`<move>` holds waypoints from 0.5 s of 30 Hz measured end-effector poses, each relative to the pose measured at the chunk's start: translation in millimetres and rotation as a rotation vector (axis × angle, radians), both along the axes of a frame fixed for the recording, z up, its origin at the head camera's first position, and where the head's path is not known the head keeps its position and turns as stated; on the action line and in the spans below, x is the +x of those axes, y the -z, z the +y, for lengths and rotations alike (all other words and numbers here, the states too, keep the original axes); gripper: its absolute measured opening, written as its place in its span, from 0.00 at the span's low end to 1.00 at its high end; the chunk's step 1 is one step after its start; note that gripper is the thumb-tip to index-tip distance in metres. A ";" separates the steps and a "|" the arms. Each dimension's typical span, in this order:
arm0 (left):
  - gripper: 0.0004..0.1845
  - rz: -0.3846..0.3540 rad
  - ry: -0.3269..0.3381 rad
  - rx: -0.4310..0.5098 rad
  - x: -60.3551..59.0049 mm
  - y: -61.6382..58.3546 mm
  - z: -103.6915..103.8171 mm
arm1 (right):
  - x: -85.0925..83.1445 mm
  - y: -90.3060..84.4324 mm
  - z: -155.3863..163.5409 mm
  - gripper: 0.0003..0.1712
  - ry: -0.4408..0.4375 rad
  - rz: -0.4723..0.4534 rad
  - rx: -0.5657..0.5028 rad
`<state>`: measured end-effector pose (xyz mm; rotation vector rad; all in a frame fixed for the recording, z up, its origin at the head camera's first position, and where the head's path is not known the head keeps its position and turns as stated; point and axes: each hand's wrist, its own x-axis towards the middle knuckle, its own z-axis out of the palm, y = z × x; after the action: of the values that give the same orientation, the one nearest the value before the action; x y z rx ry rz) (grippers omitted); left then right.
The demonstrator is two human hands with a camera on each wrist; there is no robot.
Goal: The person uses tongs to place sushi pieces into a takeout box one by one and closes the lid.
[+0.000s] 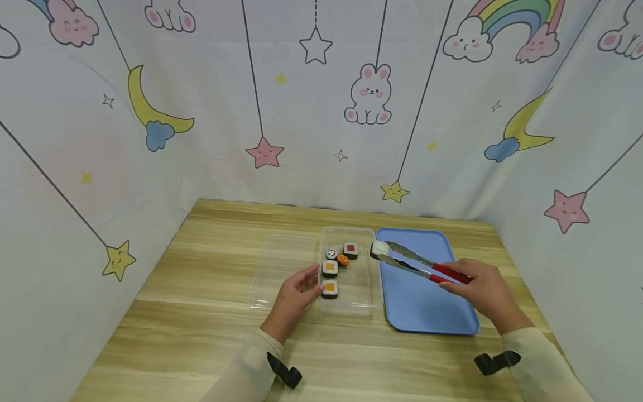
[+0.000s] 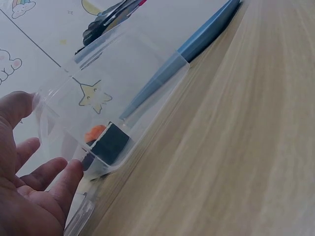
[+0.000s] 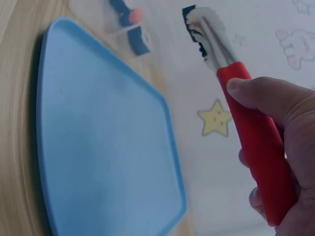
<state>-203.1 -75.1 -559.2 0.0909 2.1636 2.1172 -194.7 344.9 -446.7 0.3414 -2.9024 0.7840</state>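
5 sushi pieces [image 1: 330,268] in clear box [image 1: 373,290]; blue tray [image 1: 427,307] bare.

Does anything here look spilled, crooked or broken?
Nothing stands out. The sushi pieces sit inside the clear container, which the left hand touches at its edge. The right hand grips the red-handled tongs, which hold one white piece over the blue tray.

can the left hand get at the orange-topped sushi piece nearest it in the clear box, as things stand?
Probably yes. The left hand rests open against the clear box beside that sushi piece. The box is open on top, with only its low wall between; the tongs are off to the right.
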 end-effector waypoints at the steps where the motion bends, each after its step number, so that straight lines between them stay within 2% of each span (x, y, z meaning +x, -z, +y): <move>1: 0.29 0.002 0.000 0.000 0.1 -0.1 -0.1 | -1.1 -1.2 -3.6 0.26 -0.018 -0.008 0.000; 7: 0.30 0.014 0.002 0.002 0.6 -0.6 -0.3 | -9.8 -4.7 -25.0 0.22 -0.135 -0.015 0.020; 15: 0.30 0.003 -0.001 0.036 -0.8 0.5 0.6 | -29.8 -18.6 -52.8 0.20 -0.323 0.042 0.209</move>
<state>-203.9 -74.5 -559.7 0.0964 2.1284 2.1581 -224.5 292.1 -428.2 0.8530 -2.9324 0.5001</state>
